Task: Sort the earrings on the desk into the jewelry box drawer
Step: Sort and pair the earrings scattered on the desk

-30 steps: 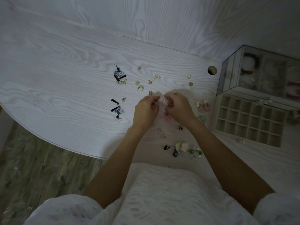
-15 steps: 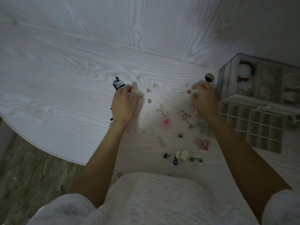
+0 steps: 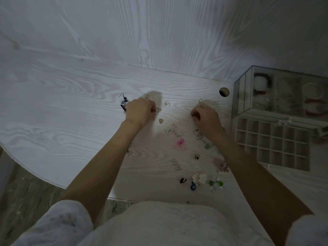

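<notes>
Head view | left hand [image 3: 140, 112] fingers curled down, hold unclear | right hand [image 3: 205, 117] curled likewise, contents hidden | earrings [image 3: 161, 121] between hands: tiny, light, likely slippery, pinch by edges | drawer [image 3: 273, 142] right of right hand

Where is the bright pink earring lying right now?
In the head view the pink earring lies on the desk between the forearms, nearer than both hands, left of the open drawer.

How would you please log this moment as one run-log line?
left hand: fingers curled at small earrings | right hand: likewise | drawer: open, visible compartments empty
</notes>
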Tool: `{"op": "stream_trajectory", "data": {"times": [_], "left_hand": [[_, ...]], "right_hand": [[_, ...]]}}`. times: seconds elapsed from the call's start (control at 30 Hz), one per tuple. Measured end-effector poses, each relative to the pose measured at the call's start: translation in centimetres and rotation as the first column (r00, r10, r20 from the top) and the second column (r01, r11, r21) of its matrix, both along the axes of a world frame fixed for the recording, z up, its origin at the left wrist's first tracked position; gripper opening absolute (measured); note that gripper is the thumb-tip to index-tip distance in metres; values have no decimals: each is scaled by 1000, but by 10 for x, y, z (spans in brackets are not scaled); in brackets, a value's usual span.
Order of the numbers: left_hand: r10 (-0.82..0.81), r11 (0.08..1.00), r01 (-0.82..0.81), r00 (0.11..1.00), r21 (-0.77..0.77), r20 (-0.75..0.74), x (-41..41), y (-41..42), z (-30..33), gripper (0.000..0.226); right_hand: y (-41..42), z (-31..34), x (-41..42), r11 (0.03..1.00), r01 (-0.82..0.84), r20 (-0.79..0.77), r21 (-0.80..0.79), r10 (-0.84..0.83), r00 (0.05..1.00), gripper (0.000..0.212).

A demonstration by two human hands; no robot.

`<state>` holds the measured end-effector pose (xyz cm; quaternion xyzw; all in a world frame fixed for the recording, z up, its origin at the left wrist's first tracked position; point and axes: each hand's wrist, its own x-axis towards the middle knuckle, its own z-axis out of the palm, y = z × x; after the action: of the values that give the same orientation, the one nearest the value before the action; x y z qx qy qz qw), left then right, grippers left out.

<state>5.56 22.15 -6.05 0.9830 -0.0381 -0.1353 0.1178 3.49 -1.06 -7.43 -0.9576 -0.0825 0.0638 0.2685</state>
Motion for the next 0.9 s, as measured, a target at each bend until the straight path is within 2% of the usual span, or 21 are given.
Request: {"op": "stream_trajectory", "data": {"times": [0.13, 0.23, 0.4, 0.6, 0.77, 0.9], "left_hand": [[-139, 979, 130, 989, 158, 47, -4, -22, 6, 19], [-197, 964, 186, 980, 193, 39, -7, -40, 8, 20], [-206, 977, 203, 978, 65, 43, -3, -73, 9, 22], [-131, 979, 132, 991, -155, 11, -16, -92, -1, 24], [-44, 956, 57, 998, -287, 49, -28, -91, -8, 18], [11, 954, 10, 997, -298, 72, -34, -93, -11, 18]], "right_hand": [[1, 1, -4, 1000, 12, -15, -15, -12, 1000, 6], [2, 2, -10, 999, 23, -56, -35, -25, 998, 6], [2, 2, -15, 995, 59, -66, -78, -65, 996, 9], [-5, 5, -16, 963, 171, -62, -209, -188, 980, 18], [6, 6, -19, 970, 185, -100, -157, -202, 974, 17], [17, 10, -21, 976, 175, -128, -132, -192, 973, 17]]}}
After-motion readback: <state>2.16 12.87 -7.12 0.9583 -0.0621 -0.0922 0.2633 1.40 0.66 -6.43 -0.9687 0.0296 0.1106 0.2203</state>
